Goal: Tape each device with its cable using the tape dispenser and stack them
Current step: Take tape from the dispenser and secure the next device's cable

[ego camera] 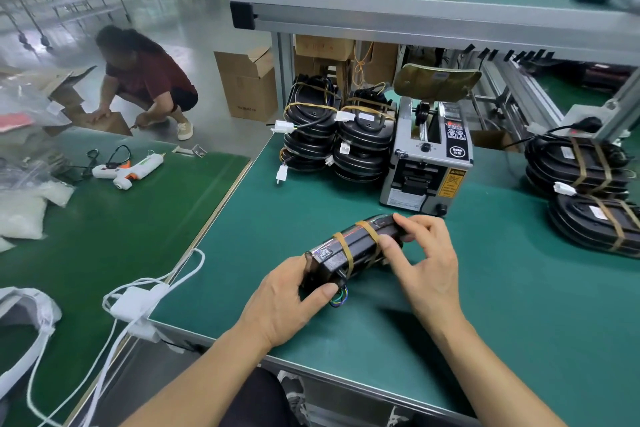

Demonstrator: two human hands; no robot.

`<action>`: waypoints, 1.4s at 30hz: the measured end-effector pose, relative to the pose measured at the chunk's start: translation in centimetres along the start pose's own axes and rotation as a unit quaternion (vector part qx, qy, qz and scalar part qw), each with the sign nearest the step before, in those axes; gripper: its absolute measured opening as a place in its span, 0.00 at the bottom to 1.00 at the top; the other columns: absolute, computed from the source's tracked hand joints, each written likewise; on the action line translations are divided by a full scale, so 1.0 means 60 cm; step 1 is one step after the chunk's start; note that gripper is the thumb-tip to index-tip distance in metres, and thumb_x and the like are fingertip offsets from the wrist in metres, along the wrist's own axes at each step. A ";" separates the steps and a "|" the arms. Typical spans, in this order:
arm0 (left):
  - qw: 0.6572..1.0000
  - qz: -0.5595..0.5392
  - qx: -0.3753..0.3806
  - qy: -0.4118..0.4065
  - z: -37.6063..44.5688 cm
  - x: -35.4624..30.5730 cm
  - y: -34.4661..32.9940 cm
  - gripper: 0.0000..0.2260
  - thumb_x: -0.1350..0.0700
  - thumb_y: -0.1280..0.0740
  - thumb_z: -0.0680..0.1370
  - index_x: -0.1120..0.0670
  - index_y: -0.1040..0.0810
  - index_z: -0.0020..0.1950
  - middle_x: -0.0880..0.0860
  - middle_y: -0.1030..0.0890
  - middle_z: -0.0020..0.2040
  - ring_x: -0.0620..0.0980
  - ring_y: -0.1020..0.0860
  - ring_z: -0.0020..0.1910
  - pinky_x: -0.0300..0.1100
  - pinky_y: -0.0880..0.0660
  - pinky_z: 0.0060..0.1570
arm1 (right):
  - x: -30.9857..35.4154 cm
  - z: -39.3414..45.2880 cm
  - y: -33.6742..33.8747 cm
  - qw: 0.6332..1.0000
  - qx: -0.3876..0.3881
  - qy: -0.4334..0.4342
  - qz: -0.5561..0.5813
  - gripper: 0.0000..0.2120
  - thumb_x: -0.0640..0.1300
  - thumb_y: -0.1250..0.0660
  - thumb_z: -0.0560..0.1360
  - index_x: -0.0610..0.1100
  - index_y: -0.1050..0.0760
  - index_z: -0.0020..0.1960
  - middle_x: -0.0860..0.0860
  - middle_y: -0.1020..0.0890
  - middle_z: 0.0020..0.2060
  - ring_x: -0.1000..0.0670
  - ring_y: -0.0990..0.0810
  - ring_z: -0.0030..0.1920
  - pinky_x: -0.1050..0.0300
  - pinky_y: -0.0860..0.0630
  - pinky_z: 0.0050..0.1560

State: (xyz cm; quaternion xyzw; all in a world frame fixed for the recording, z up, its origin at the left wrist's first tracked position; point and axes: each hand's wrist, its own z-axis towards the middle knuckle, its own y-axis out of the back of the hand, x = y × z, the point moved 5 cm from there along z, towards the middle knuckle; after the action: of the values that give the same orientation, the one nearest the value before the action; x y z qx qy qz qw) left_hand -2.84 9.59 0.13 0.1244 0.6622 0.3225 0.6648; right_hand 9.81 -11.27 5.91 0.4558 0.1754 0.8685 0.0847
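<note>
A black device [349,250] with its cable and two brown tape bands is held on edge just above the green table [519,305]. My left hand [287,302] grips its near end, where coloured wires stick out. My right hand [422,263] holds the far end, thumb pressing on one tape band. The grey tape dispenser [427,163] stands behind the device. Two stacks of black devices with yellow cables [341,135] sit to its left. Taped devices [588,184] are stacked at the right.
A white glue gun [130,168] and plastic bags lie on the darker green table at left. White cords and an adapter [133,302] hang over the gap. A person crouches on the floor by cardboard boxes [247,83]. A raised shelf [415,3] runs behind.
</note>
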 end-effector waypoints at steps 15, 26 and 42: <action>0.999 0.037 0.001 -0.029 0.005 0.008 -0.005 0.19 0.31 0.34 0.76 0.34 0.28 0.65 0.37 0.19 0.55 0.39 0.22 0.55 0.41 0.24 0.58 | -0.042 0.008 -0.029 0.955 0.027 -0.274 0.115 0.17 0.60 0.41 0.83 0.55 0.15 0.53 0.53 0.12 0.47 0.50 0.13 0.42 0.51 0.17 0.48; 0.999 -0.004 0.016 -0.048 0.004 0.008 -0.005 0.24 0.28 0.39 0.81 0.36 0.28 0.75 0.38 0.20 0.67 0.42 0.22 0.67 0.51 0.24 0.67 | -0.009 0.014 -0.010 0.966 0.195 -0.158 0.066 0.28 0.71 0.32 0.69 0.59 0.30 0.64 0.64 0.18 0.55 0.62 0.19 0.57 0.69 0.27 0.55; 0.997 -0.041 -0.039 -0.054 0.006 0.019 0.000 0.41 0.21 0.34 0.74 0.32 0.46 0.82 0.32 0.35 0.81 0.32 0.30 0.76 0.39 0.32 0.75 | 0.151 0.020 -0.036 0.943 0.082 0.175 -0.271 0.34 0.64 0.25 0.63 0.45 0.24 0.62 0.49 0.24 0.60 0.42 0.24 0.57 0.45 0.25 0.54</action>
State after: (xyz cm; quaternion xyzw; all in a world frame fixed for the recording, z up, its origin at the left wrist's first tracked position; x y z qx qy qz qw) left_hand -2.60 10.38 -0.75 0.0883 0.6173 0.3129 0.7165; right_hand 5.59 -6.24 12.62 0.2370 0.3750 0.8614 0.2474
